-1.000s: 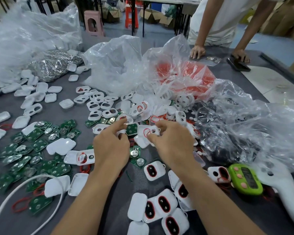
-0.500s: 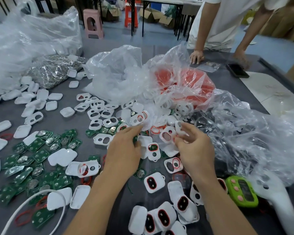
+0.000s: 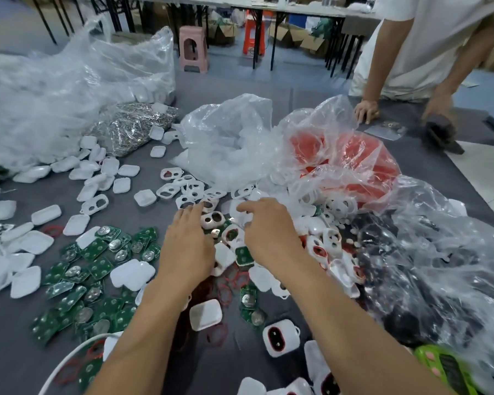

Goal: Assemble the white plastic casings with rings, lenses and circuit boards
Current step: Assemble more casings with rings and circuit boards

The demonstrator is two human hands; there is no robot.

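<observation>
Head view: both my hands are out over the heap in the middle of the grey table [image 3: 303,89]. My left hand [image 3: 187,243] lies flat with its fingers straight, the tips touching a two-hole casing front [image 3: 211,219]; it grips nothing. My right hand [image 3: 268,232] is just beside it, not touching it, with the index finger pointing left. Its other fingers curl down into the parts, and I cannot tell whether they have hold of one. I judge that I am picking out the next front to fit.

I have the stock spread by kind so each part is one reach away. The green circuit boards [image 3: 97,249] are to my left, with the white back shells [image 3: 131,273] among and beyond them. Loose red rings [image 3: 224,293] lie under my wrists. A finished casing [image 3: 277,336], with its ring and dark lens, sits nearer me, outside the working heap.

Open clear bags feed the pile. The red-ring bag [image 3: 354,155] is ahead, and the bag of dark pieces [image 3: 411,280] on my right likely holds the lenses. The bag of metal bits [image 3: 131,129] is far to the left.

A white cable [image 3: 66,363] and a green handset [image 3: 445,369] lie at the near edge. Across the table another person [image 3: 428,44] leans on one hand. Behind them are a pink stool [image 3: 193,49], folding tables and cardboard boxes.
</observation>
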